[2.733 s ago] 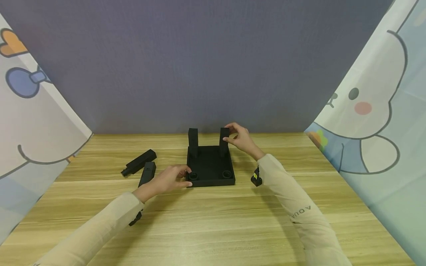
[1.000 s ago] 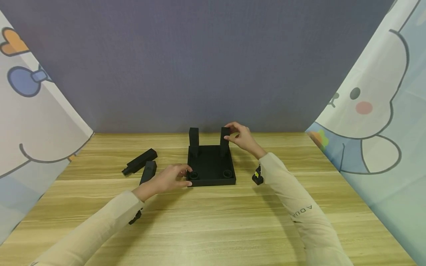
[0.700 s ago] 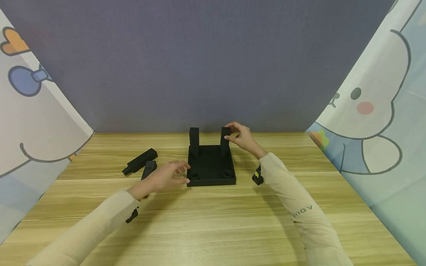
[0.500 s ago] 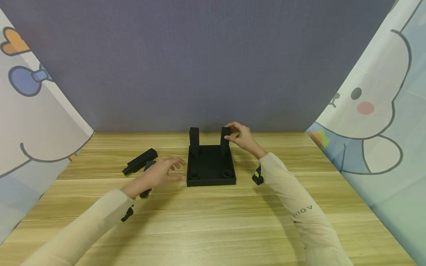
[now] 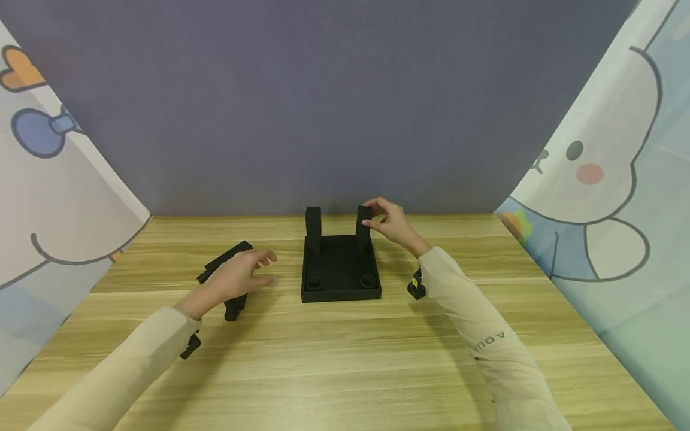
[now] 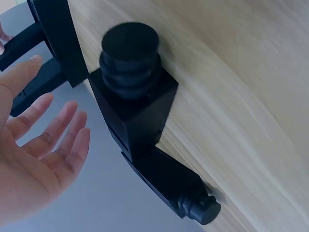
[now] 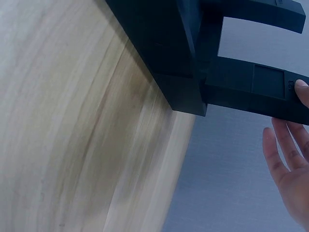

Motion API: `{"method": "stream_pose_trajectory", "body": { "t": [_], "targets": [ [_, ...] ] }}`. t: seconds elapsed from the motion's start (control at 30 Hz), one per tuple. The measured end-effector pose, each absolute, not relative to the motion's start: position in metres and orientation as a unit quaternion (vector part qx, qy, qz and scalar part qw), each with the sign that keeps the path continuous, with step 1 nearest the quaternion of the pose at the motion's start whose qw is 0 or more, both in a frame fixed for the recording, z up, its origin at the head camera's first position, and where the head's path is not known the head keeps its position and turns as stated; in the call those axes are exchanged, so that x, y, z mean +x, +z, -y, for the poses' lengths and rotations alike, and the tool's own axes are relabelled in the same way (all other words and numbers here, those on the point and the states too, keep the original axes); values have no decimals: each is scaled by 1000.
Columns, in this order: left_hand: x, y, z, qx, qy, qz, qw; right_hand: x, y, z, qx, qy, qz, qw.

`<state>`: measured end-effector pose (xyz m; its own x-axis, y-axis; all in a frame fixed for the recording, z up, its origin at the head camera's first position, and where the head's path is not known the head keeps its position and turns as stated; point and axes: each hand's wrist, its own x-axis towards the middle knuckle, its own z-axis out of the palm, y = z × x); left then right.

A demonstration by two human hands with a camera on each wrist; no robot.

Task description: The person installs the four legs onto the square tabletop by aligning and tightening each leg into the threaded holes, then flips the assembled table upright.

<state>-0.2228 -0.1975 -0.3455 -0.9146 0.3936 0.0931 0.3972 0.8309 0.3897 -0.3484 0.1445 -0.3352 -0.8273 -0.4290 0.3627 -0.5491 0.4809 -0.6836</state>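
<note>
A square black base (image 5: 341, 296), which has a raised rim and two round sockets at its near corners, sits on the table. Two black square legs stand upright at its far corners. My right hand (image 5: 393, 226) pinches the top of the right upright leg (image 5: 363, 233), thumb on one face and fingers behind. The left upright leg (image 5: 313, 226) stands untouched. My left hand (image 5: 236, 278), fingers loosely spread, holds nothing. It is above two loose black legs, partly hiding the near loose leg (image 5: 235, 307) and the far loose leg (image 5: 222, 260). Ridged plug ends show in the left wrist view.
A wooden table (image 5: 345, 365) carries everything, with a grey-blue panel (image 5: 323, 108) rising behind its far edge. Printed cartoon curtains flank both sides. Small black devices, one with a yellow mark, sit at both wrists.
My left hand has let go of the base's near left corner and moved left, over the loose legs. My right hand still holds the right upright leg.
</note>
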Motion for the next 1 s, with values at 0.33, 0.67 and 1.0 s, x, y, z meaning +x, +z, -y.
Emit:
{"method": "stream_pose_trajectory", "body": {
  "t": [0.33, 0.67, 1.0],
  "targets": [
    [-220, -345, 212, -170, -161, 971, 37, -349, -336, -145, 290, 419, 857, 75],
    [-218, -349, 222, -133, -145, 979, 58, -349, -335, -146, 284, 427, 856, 67],
    [-215, -352, 225, -107, -139, 983, 60, -346, -333, -146, 282, 439, 851, 59]
  ]
}}
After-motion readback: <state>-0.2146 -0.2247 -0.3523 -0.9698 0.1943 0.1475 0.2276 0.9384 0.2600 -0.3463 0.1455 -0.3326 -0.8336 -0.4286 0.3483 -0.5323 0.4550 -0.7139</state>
